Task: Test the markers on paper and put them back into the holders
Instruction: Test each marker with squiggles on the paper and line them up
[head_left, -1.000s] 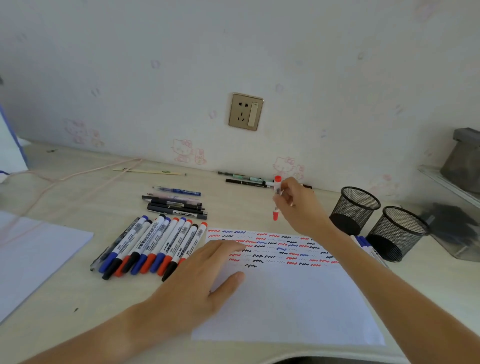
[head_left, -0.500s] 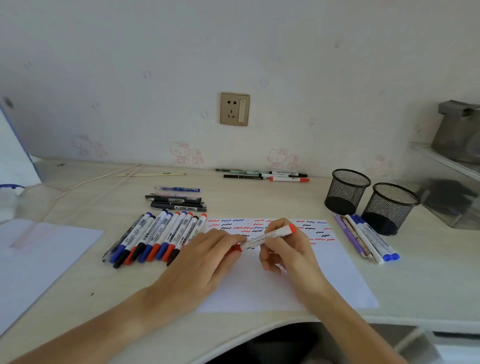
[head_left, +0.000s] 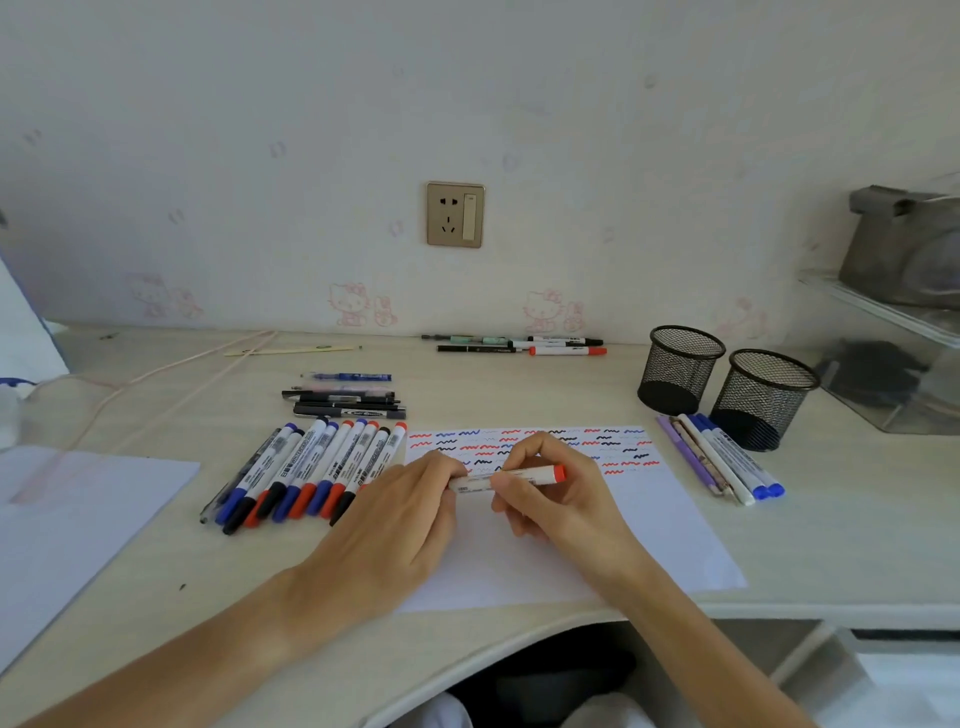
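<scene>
Marker (head_left: 511, 478) label print unreadable

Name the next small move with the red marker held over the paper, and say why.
Probably pull the cap off. Both hands hold the red marker level above the paper: the left hand pinches one end, the right hand grips the barrel. No tip is exposed, and blank space remains below the squiggles, so uncapping likely comes before a test stroke.
</scene>
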